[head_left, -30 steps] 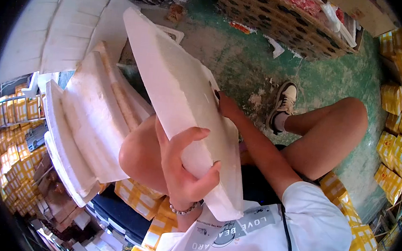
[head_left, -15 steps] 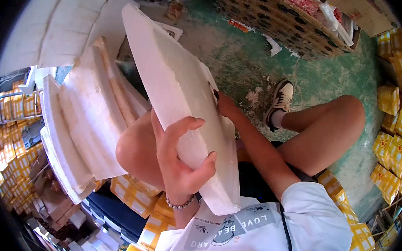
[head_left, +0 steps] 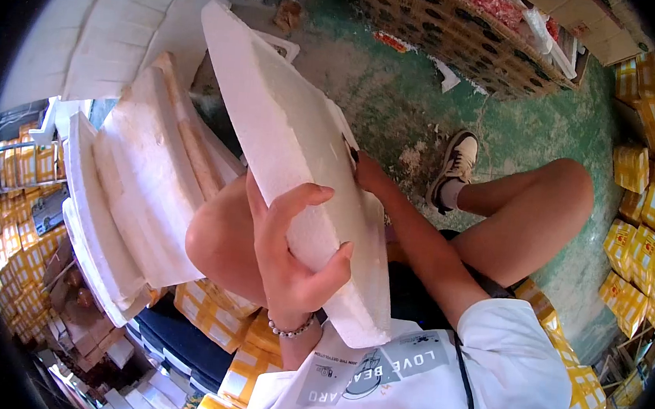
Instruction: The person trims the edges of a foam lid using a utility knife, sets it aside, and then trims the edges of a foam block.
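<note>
A large white foam slab [head_left: 273, 113], thick-edged like a foam box lid, stands tilted on edge across my lap. My left hand [head_left: 293, 255], with a bead bracelet at the wrist, grips its near edge, thumb and fingers spread around it. On the slab's far side my right hand [head_left: 371, 176] is closed against the foam. A small dark object [head_left: 352, 153] shows at its fingertips, too little of it visible to name. Part of that hand is hidden by the slab.
More white foam pieces [head_left: 144, 169] lean beside my left knee. Yellow-and-white taped boxes [head_left: 636, 249] are stacked at right and left. A large patterned carton [head_left: 460, 39] stands ahead on the green floor [head_left: 530, 127], which has foam scraps on it.
Both hands keep nearly the same hold on the foam slab. The view has shifted very slightly; nothing was let go or taken up.
</note>
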